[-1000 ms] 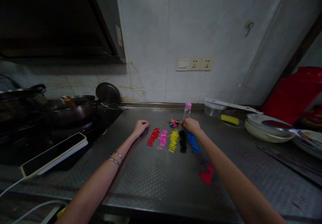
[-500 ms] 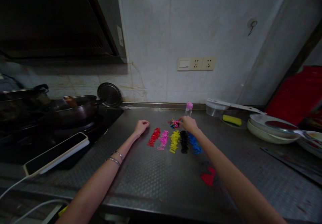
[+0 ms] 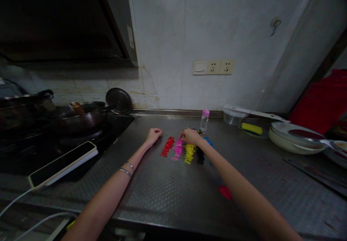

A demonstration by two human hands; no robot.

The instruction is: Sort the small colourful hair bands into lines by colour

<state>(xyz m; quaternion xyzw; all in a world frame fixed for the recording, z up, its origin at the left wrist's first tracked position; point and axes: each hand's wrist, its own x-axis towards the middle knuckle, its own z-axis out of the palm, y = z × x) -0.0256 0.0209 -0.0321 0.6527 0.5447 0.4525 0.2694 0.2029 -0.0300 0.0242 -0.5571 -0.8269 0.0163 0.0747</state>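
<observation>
Small rubber bands lie sorted by colour in rows on the steel counter [image 3: 159, 186]: red bands [image 3: 167, 147], pink bands [image 3: 178, 150], yellow bands [image 3: 189, 153], black bands [image 3: 200, 155] and blue bands [image 3: 208, 142]. My right hand [image 3: 191, 137] is over the far end of the pink row, thumb and finger pinched on what looks like a pink band. Behind it, the mixed pile [image 3: 197, 129] is mostly hidden. My left hand [image 3: 154, 135] rests left of the red row, fingers curled in, nothing visible in them.
A clear bottle with a pink cap [image 3: 205, 118] stands behind the rows. A red piece [image 3: 225, 192] lies by my right forearm. To the left are a phone [image 3: 63, 163] and a pan [image 3: 81, 118] on the stove; to the right, a yellow sponge [image 3: 251, 128] and stacked bowls [image 3: 292, 140].
My right hand has moved left from the mixed pile to the top of the pink row, fingers still pinched. My left hand stays in place; the view has shifted slightly.
</observation>
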